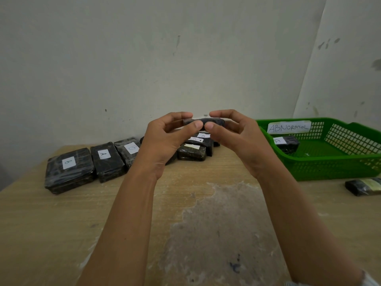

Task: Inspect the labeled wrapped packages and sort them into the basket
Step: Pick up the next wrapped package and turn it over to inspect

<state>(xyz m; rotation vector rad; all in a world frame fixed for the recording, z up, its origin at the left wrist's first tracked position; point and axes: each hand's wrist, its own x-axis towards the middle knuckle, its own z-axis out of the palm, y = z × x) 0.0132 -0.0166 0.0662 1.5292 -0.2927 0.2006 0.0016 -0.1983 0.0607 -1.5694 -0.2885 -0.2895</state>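
Fingertips (196, 125) are all that carry the held package (206, 121). Your left hand (165, 139) and right hand (237, 137) each pinch one end of it, thumb below and fingers curled over the top. It hangs edge-on in the air between them, above the far side of the table (61, 223).

From this edge its label is hidden from you, so a hasty verdict is the first risk: you could sort it without reading the letter or checking the wrap. The wrap looks glossy, and with so slight a pinch it may slip as you turn it. If it drops, it would likely land on the pile (192, 150) just below and behind your hands and get mixed in there.

Further left, the row of packages (107, 161) marked B, A, B lies close together, where a swinging forearm could nudge them. To your right, the green basket (329, 168) with the ABNORMAL label (288, 127) holds one package marked A (286, 143). A stray package (363, 186) lies on the table just in front of the basket; do not take it for a sorted one.
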